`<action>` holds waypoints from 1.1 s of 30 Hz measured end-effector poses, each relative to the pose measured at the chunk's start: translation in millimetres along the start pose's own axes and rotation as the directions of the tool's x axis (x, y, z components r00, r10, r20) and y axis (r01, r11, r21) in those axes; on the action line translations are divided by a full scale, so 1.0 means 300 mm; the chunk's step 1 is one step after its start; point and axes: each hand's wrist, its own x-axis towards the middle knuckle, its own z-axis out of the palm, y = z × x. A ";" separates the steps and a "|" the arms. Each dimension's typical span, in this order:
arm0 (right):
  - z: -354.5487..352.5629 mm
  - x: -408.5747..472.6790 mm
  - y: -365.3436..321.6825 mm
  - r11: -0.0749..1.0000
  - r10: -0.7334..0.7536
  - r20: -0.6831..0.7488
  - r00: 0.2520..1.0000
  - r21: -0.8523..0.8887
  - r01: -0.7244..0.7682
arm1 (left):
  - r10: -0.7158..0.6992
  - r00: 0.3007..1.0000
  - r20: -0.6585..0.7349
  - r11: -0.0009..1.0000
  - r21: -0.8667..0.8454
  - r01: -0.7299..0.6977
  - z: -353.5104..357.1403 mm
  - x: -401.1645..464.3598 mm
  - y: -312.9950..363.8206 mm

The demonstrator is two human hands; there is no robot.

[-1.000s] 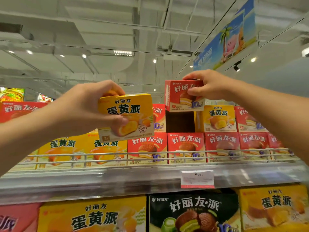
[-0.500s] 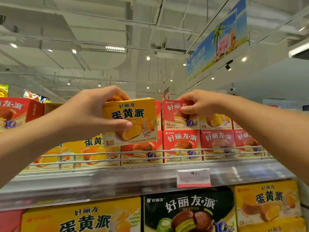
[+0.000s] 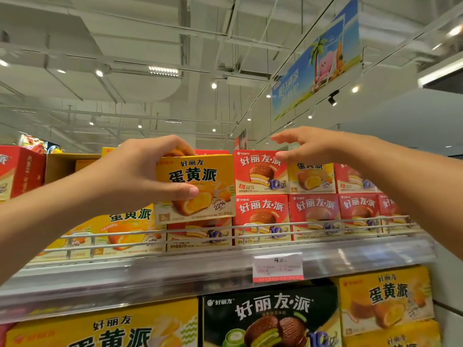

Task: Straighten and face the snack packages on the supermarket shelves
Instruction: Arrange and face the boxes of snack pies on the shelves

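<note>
My left hand (image 3: 140, 171) grips a small yellow egg-yolk pie box (image 3: 200, 189), held in front of the top shelf with its face toward me. A red chocolate pie box (image 3: 260, 172) stands in the upper row on top of another red box (image 3: 261, 217). Just above and right of it hovers my right hand (image 3: 308, 145), fingers spread and holding nothing. Right of the red box sits a yellow box (image 3: 312, 179), partly hidden by my right wrist.
A wire rail (image 3: 240, 229) runs along the front of the top shelf (image 3: 200, 269), with a price tag (image 3: 277, 266) on its edge. Bigger yellow and black boxes (image 3: 270, 319) fill the shelf below. A red carton (image 3: 17, 171) stands far left.
My right hand set the red box down onto the upper row and let go, then lifted off with fingers spread. The left hand kept hold of the yellow box.
</note>
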 end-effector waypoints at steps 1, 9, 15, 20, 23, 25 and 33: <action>-0.015 -0.019 0.026 1.000 0.017 -0.012 1.000 -0.004 -0.017 | -0.001 1.000 0.000 1.000 0.002 0.001 0.003 0.003 0.006; -0.005 -0.127 0.141 0.978 0.149 0.027 0.988 -0.153 -0.143 | -0.009 1.000 0.008 1.000 0.006 0.009 0.040 -0.009 0.064; 0.005 -0.141 0.160 0.988 0.052 -0.090 0.995 -0.142 -0.064 | -0.021 1.000 -0.013 0.999 0.036 0.021 0.059 -0.031 0.112; 0.006 -0.150 0.186 0.996 0.031 -0.162 0.986 -0.082 -0.044 | -0.046 0.999 0.009 0.996 0.083 0.045 0.082 -0.045 0.168; 0.010 -0.165 0.189 0.997 0.023 -0.164 0.986 -0.075 -0.036 | -0.051 0.999 0.007 0.989 0.137 0.049 0.089 -0.058 0.203; 0.001 -0.177 0.178 0.994 -0.019 -0.188 0.982 -0.106 -0.001 | -0.049 0.999 -0.005 0.988 0.148 0.049 0.089 -0.067 0.223; -0.117 -0.316 0.159 0.989 -0.143 -0.248 0.958 -0.081 0.126 | -0.053 0.995 -0.085 0.983 0.171 0.067 0.024 -0.098 0.241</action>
